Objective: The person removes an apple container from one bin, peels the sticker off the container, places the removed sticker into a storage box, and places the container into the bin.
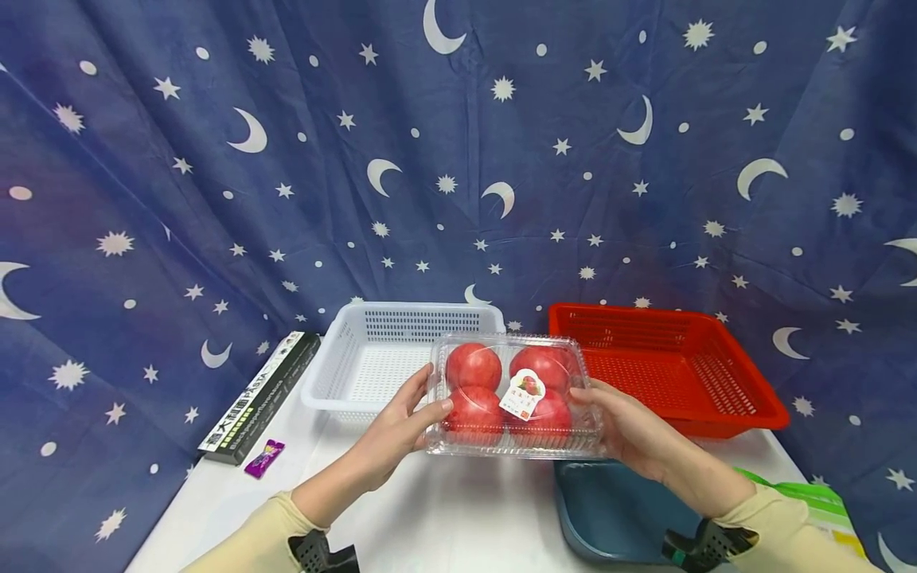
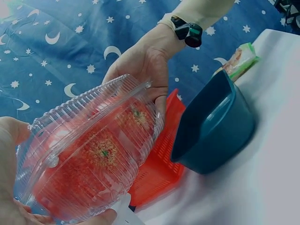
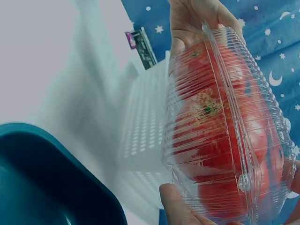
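From here a sleeve (image 1: 781,527) partly hides the green packet (image 1: 822,503), and the label's (image 1: 523,394) small print escapes me. The left hand (image 1: 401,430) and right hand (image 1: 632,430) grip opposite ends of a clear box (image 1: 506,446) holding four red fruits (image 1: 474,366), above the counter (image 1: 458,525), near the white basket (image 1: 320,390) and red basket (image 1: 752,382).

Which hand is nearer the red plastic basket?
Right. The right hand grips one end of the clear clamshell, in front of the red basket; the left hand grips the opposite end, farther away, in front of the white basket.

The fruit (image 1: 476,404) is red; the curtain (image 1: 458,143) starry blue.
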Available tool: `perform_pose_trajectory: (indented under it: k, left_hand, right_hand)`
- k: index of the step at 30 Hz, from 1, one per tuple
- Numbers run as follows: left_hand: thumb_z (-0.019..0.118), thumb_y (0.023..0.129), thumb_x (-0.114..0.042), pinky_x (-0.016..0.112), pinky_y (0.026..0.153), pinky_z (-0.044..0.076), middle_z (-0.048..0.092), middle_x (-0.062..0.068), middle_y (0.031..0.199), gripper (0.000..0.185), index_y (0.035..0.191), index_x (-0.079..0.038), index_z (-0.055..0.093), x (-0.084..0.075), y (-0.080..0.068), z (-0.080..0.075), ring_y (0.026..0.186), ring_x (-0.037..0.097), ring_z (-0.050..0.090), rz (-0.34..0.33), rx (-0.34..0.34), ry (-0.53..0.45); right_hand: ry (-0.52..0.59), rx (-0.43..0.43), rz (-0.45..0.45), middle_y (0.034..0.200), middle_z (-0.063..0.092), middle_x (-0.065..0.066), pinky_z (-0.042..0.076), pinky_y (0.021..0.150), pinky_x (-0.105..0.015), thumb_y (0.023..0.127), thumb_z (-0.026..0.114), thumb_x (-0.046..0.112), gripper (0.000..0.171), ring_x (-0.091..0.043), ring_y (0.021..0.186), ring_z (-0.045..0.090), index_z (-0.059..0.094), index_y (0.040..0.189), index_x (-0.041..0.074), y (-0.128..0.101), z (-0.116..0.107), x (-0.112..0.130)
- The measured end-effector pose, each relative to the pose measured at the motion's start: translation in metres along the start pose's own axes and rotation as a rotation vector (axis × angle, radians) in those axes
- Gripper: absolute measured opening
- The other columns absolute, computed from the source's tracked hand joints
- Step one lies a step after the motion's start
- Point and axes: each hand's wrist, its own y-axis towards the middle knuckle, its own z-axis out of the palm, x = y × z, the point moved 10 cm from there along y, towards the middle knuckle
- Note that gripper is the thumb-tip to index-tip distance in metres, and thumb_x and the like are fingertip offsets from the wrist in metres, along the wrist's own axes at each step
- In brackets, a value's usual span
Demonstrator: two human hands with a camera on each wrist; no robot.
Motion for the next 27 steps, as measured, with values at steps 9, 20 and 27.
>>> perform_pose_trajectory:
  k: [9, 20, 27]
  left_hand:
    - [0.067, 0.098, -0.033, 0.063, 0.108, 0.04, 0.011, 0.018, 0.169, 0.085, 0.164, -0.014, 0.017, 0.006, -0.017, -0.011, 0.152, 0.041, 0.02, -0.017, -0.014, 0.013]
    - [0.066, 0.099, -0.032, 0.057, 0.106, 0.045, 0.012, 0.017, 0.169, 0.084, 0.164, -0.013, 0.016, 0.014, -0.033, -0.017, 0.15, 0.039, 0.025, -0.027, -0.021, 0.006]
    - [0.066, 0.099, -0.032, 0.061, 0.107, 0.043, 0.012, 0.018, 0.169, 0.083, 0.164, -0.014, 0.018, 0.017, -0.047, -0.018, 0.151, 0.039, 0.021, -0.043, -0.042, 0.006]
  right_hand:
    - [-0.014, 0.045, 0.004, 0.131, 0.059, -0.011, 0.055, 0.094, -0.045, 0.101, 0.06, 0.038, 0.075, -0.027, 0.113, 0.06, 0.021, 0.158, 0.009, -0.002, 0.015, -0.007]
    - [-0.034, 0.075, 0.0, 0.128, 0.062, -0.013, 0.056, 0.093, -0.045, 0.102, 0.059, 0.036, 0.075, -0.026, 0.109, 0.065, 0.019, 0.158, 0.006, -0.006, 0.028, -0.012]
    - [-0.037, 0.105, 0.008, 0.127, 0.063, -0.012, 0.056, 0.093, -0.046, 0.102, 0.059, 0.036, 0.078, -0.026, 0.108, 0.065, 0.016, 0.159, 0.004, -0.012, 0.037, -0.017]
